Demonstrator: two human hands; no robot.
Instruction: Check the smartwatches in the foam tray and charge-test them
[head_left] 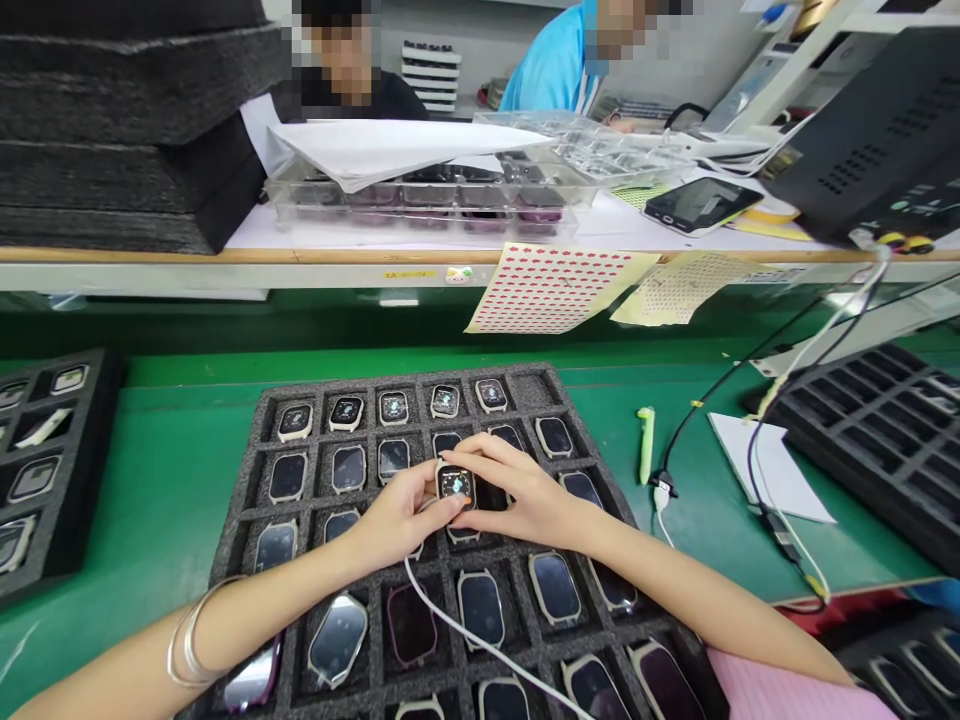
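A smartwatch case (pixel 454 482) without a strap, its screen lit, is held above a dark foam tray (pixel 534 388). My left hand (pixel 397 515) grips it from the left, the thumb on the lower part of its face. From the right, my right hand (pixel 525 495) closes on it, fingers at the top edge and thumb near the bottom corner. A white cable (pixel 480 640) runs from beneath my left hand toward the lower right; its end is hidden. Strapless watches sit in the tray's compartments, a back-row watch (pixel 393 407) among several lit ones and most others dark.
Another foam tray with watches (pixel 56 480) lies at left, and a dark compartment tray (pixel 870 420) at right. A green pen (pixel 646 445), a black cable (pixel 712 395) and white paper (pixel 772 465) lie between. Sticker sheets (pixel 559 285) hang from the shelf; two people sit beyond.
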